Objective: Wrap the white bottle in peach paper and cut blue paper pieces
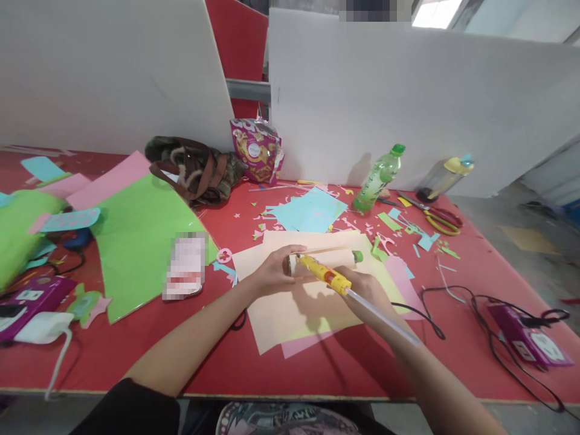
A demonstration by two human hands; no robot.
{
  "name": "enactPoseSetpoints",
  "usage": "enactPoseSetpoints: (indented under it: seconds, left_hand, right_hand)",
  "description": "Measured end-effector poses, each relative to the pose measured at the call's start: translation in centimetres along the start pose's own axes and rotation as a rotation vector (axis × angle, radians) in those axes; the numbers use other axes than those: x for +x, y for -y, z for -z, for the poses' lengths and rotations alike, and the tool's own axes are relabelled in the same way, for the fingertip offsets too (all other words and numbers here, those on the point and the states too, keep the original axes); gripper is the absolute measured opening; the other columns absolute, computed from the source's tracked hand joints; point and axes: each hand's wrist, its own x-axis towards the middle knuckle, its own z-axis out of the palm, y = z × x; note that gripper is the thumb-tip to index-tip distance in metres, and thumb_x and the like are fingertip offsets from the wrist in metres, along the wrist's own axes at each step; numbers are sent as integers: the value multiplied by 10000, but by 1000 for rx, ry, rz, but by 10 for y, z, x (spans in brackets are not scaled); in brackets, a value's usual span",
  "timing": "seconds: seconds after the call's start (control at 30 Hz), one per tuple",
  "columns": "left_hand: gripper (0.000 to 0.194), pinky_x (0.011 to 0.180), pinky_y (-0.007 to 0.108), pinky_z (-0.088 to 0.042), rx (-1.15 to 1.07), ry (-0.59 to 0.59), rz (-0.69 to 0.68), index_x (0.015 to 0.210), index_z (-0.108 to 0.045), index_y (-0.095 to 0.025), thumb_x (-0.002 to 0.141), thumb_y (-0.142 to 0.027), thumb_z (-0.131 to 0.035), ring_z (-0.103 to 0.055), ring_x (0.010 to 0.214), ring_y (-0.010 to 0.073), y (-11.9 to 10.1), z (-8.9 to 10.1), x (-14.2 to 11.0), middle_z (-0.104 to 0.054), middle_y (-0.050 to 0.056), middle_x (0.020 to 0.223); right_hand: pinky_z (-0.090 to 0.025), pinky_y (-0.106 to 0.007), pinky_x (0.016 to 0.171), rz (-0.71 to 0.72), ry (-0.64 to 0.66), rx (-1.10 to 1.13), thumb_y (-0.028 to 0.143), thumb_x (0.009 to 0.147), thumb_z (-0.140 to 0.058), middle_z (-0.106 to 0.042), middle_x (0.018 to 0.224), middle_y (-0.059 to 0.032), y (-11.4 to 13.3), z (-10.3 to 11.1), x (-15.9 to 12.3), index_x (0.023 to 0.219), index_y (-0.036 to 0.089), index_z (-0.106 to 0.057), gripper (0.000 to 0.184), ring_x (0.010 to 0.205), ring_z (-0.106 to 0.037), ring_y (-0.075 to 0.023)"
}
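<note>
Above the cream paper sheets (272, 302), my left hand (276, 270) is closed around the left end of a bottle (357, 257) lying on its side. Cream paper (336, 258) wraps its body, and a green cap shows at the right. My right hand (362, 285) is closed on a yellow hot glue gun (326, 275), partly hiding the wrapped bottle. From the gun's rear sticks a long clear glue stick (385, 317). The gun's nozzle points left, close to the paper near my left fingers; whether it touches cannot be told.
Green foam sheet (136, 241) and a phone (185, 266) lie left. Behind are a camouflage bag (222, 175), a snack bag (258, 151), blue paper (308, 210) and a green bottle (378, 178). Scissors (441, 220), scraps, cables and a purple power strip (528, 335) occupy the right.
</note>
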Motion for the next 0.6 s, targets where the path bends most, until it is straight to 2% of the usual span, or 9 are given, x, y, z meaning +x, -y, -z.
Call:
enactPoseSetpoints:
  seconds: [0.6]
  left_hand:
    - [563, 877, 353, -383, -103, -28, 3, 1077, -479, -195, 570, -292, -704, -485, 1032, 223, 2, -4, 0, -499, 98, 1133]
  right_hand:
    - [-293, -198, 475, 17, 75, -220, 145, 720, -392, -612, 633, -36, 9, 7, 5, 896, 171, -542, 232, 519, -524, -141]
